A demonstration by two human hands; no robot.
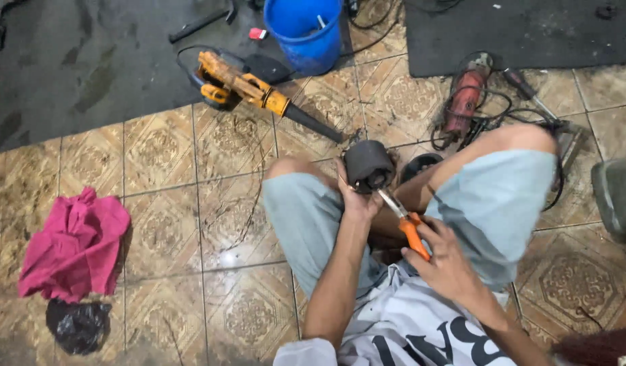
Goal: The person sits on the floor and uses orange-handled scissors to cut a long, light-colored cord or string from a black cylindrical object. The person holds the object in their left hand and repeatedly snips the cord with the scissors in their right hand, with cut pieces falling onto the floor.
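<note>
**Pliers at the mouth of a dark cylinder, held between the knees**

Head view: the person sits on the floor with knees raised and apart, and the work sits between them. The left hand (357, 196) is wrapped around the near side of a dark cylindrical part (368, 165), fingers closed on it, holding it up off the floor just in front of the knees. The right hand (443, 261) is curled shut on the orange handles of a pair of pliers (402, 218). The pliers' long axis runs on a slant — handles low and toward the person's right, metal nose up and to the left — and the tip meets the underside opening of the cylinder. Whether the nose grips anything inside cannot be told. The left hand is the one on the part; the right hand stands off by the length of the tool.

The surface is a patterned brown tile floor (211, 224), worn and stained, giving way to dark mats further out. A yellow power tool (242, 85) lies ahead, well apart from the hands, with a blue bucket (306, 30) beyond it. A red grinder (465, 98) with tangled cord lies just past the right knee. A pink rag (75, 244) and a black bag (77, 325) lie far to the left.
</note>
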